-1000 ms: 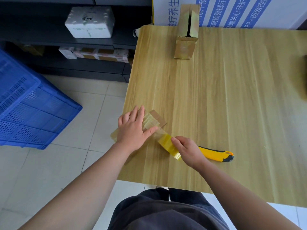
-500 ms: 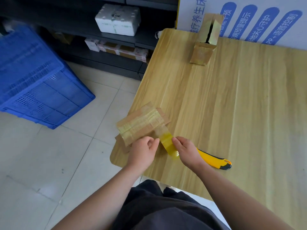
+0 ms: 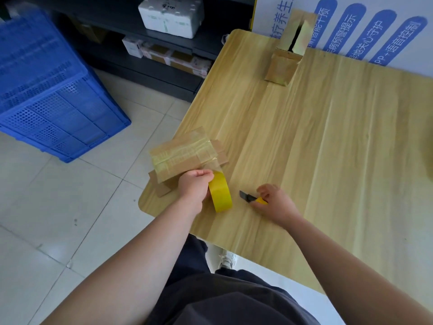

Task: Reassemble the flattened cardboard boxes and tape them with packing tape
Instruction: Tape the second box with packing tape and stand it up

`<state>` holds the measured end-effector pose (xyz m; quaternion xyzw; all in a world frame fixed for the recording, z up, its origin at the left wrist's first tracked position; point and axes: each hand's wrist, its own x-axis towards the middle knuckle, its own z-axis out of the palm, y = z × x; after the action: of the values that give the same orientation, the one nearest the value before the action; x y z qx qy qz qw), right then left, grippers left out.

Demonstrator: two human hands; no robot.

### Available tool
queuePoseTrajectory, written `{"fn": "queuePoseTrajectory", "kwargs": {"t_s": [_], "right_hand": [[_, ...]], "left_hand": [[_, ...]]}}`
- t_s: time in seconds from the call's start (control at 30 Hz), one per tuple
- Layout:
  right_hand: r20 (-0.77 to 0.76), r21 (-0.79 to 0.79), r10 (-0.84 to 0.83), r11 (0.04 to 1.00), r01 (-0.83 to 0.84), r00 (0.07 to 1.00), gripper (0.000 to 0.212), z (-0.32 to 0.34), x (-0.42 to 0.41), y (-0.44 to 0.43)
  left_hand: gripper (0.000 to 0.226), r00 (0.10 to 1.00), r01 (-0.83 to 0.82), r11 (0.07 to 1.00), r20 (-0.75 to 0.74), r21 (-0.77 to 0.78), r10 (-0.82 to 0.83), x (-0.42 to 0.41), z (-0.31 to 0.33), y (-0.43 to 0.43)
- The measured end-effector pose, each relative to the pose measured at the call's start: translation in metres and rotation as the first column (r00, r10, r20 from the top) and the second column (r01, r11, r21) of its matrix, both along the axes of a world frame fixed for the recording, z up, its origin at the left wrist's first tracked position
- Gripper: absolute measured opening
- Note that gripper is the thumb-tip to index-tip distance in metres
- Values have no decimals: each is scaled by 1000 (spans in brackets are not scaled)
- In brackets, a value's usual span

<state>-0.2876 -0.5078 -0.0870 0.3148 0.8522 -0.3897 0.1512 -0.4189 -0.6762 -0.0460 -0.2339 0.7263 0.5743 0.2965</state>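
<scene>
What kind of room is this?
Probably a stockroom or packing area: dark shelves holding a white foam box, a big blue crate on the floor, and a cardboard box being taped on the wooden table.

Matt wood-grain table (image 3: 328, 141), brown cardboard box (image 3: 180, 158) under glossy clear tape, glossy yellow tape roll (image 3: 221, 195), perforated blue plastic crate (image 3: 46, 90) at 10 o'clock.

Tape roll (image 3: 220, 195): yellow. Cardboard box (image 3: 181, 156): brown, crossed by glossy clear tape strips. Utility knife (image 3: 251, 198): yellow body, black tip. Table (image 3: 328, 141): light wood with lengthwise grain. Crate (image 3: 46, 90): blue, perforated grid pattern. Floor (image 3: 70, 207): pale grey tiles. Sign (image 3: 356, 29): white with blue bars bearing white characters.
</scene>
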Motion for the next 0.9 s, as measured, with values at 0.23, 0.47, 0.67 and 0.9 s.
{"fn": "queuePoseTrajectory", "kwargs": {"t_s": [0.23,0.47,0.67,0.9], "right_hand": [[83,95,18,995,-26,996,23,-1,4,14],[-206,-15,367,926,-378,907,25,55,-51,21],[178,260,562,765,-590,808,35,73,-92,13],[244,324,342,853,-409,908,31,34,-70,26]], "left_hand": [[20,998,-6,996,-70,-91,-1,-3,-4,0],[22,995,38,990,-90,-138,-50,-7,-8,0],[18,988,79,988,-118,-135,-96,-10,-8,-3],[12,959,190,962,-172,-196,-225,-18,-5,-9]]}}
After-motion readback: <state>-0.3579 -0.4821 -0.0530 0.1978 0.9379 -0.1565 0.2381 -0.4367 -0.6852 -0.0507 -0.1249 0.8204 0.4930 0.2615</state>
